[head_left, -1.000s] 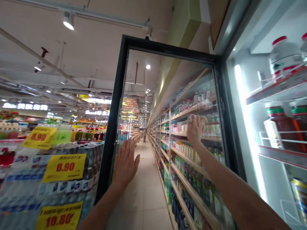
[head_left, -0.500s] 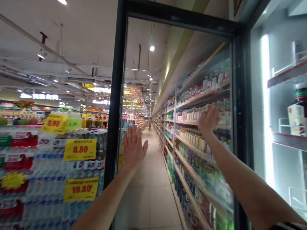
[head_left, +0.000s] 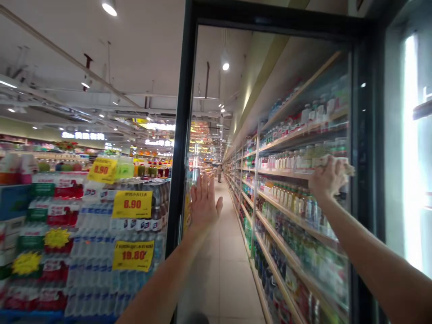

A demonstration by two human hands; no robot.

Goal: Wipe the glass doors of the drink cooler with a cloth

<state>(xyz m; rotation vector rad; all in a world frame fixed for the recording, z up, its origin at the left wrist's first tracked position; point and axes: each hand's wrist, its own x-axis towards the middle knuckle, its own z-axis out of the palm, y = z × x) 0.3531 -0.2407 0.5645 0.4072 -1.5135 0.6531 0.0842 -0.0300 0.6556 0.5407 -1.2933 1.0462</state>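
An open glass cooler door (head_left: 270, 135) in a black frame stands in front of me. My left hand (head_left: 203, 203) lies flat on the glass near the door's left edge, fingers stretched upward. My right hand (head_left: 326, 178) presses a crumpled pale cloth (head_left: 344, 167) against the glass near the door's right edge, fingers closed round it. Through the glass I see a long aisle and shelves of bottled drinks.
Stacked packs of bottled water (head_left: 101, 243) with yellow price signs stand at the left. The lit cooler interior (head_left: 411, 153) is at the far right. A tiled aisle (head_left: 222, 270) runs ahead past drink shelves (head_left: 286, 216); a distant person (head_left: 219, 173) stands in it.
My right hand with the cloth has slid rightward across the glass toward the hinge side. My left hand stayed flat on the glass. The view has swung left, away from the cooler shelves.
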